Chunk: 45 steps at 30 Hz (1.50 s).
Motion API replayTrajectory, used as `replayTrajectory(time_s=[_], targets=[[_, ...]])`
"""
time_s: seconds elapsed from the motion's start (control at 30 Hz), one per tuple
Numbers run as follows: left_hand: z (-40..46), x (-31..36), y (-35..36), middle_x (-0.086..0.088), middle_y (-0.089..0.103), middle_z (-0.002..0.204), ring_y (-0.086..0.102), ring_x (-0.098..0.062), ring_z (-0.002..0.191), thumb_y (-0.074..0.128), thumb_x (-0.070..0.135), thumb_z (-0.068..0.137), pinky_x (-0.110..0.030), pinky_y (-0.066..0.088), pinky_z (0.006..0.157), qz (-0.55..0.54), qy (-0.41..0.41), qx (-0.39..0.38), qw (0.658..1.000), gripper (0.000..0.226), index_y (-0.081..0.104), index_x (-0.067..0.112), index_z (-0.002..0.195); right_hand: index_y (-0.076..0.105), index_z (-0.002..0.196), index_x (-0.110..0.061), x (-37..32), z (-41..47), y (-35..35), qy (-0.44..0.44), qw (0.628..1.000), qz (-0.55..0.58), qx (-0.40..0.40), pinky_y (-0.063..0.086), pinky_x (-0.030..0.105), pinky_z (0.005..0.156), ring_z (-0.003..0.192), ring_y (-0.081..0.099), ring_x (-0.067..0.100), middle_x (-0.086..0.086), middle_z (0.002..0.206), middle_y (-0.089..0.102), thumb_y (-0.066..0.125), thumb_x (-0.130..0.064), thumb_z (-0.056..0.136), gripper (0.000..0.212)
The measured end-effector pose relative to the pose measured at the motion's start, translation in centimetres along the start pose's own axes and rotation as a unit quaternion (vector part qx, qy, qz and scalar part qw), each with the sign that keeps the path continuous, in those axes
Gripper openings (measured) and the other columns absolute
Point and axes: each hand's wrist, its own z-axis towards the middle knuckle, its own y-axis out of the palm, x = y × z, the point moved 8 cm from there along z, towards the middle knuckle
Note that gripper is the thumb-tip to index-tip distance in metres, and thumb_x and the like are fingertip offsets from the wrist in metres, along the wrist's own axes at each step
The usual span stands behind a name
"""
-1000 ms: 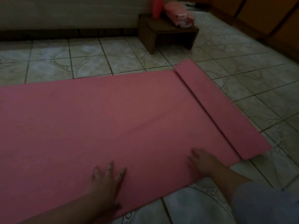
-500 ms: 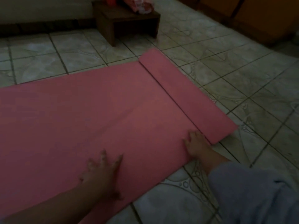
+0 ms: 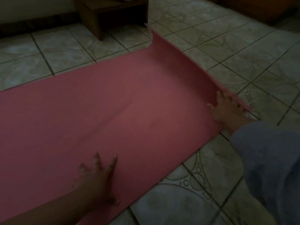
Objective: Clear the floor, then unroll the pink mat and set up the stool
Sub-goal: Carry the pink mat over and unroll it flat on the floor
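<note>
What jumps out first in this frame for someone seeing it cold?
The large pink foam mat spread across the patterned tiled floor fills most of the view. Its right end curls upward, where the right hand rests on the raised edge, while the left hand presses flat with fingers spread near the front edge. A dark wooden stool stands at the top, beyond the mat.
</note>
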Motion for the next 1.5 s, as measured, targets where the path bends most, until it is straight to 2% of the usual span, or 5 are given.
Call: replayTrajectory(time_s=[0.4,0.63,0.93,1.1,1.5], targets=[[-1.4,0.7,-1.0,-0.020,-0.028,0.153,-0.010,-0.056,0.138,0.077,0.058,0.060,-0.071,0.021,0.107,0.011,0.036,-0.055,0.998,0.124,-0.014,0.044,0.144,0.011,0.151,-0.023,-27.2,-15.2,-0.1,-0.225,0.968,0.104,-0.030,0.008,0.056,0.115,0.148,-0.005,0.026,-0.001,0.162,-0.005,0.040,-0.040,0.094,0.067],[-5.8,-10.3,-4.4,-0.011,0.030,0.152,0.034,-0.022,0.137,0.065,0.044,0.082,-0.026,0.026,0.111,-0.046,0.098,-0.001,0.994,0.083,0.021,0.020,0.149,0.020,0.148,-0.028,-34.1,-25.1,-0.1,-0.286,0.940,0.181,-0.050,0.028,0.044,0.112,0.145,0.015,0.023,0.006,0.161,0.007,0.045,-0.041,0.089,0.065],[-14.0,-26.8,9.7,-0.005,-0.017,0.160,0.001,-0.042,0.145,0.053,0.088,0.052,-0.056,0.026,0.113,-0.200,-0.246,0.057,0.947,0.119,-0.012,0.049,0.144,0.007,0.141,-0.056,-29.4,-28.2,10.4,-0.246,0.944,-0.035,-0.218,0.022,0.058,0.110,0.146,0.003,0.033,-0.002,0.161,-0.006,0.050,-0.084,0.059,0.097],[-13.9,-27.9,11.7,0.004,-0.029,0.156,-0.003,-0.043,0.144,0.045,0.095,0.044,-0.061,0.029,0.108,-0.210,-0.257,0.078,0.940,0.121,-0.034,0.052,0.124,-0.008,0.137,-0.062,-28.6,-28.3,11.7,-0.247,0.936,-0.041,-0.246,0.025,0.071,0.102,0.145,-0.011,0.037,-0.005,0.159,-0.021,0.054,-0.087,0.053,0.108],[-10.6,-28.5,10.0,0.005,-0.027,0.156,-0.007,-0.045,0.143,0.049,0.093,0.045,-0.068,0.026,0.104,-0.230,-0.260,0.077,0.935,0.118,-0.033,0.054,0.122,-0.004,0.136,-0.064,-31.8,-24.4,11.0,-0.253,0.937,-0.036,-0.239,0.024,0.074,0.100,0.145,-0.009,0.038,-0.007,0.159,-0.019,0.062,-0.080,0.055,0.106]])
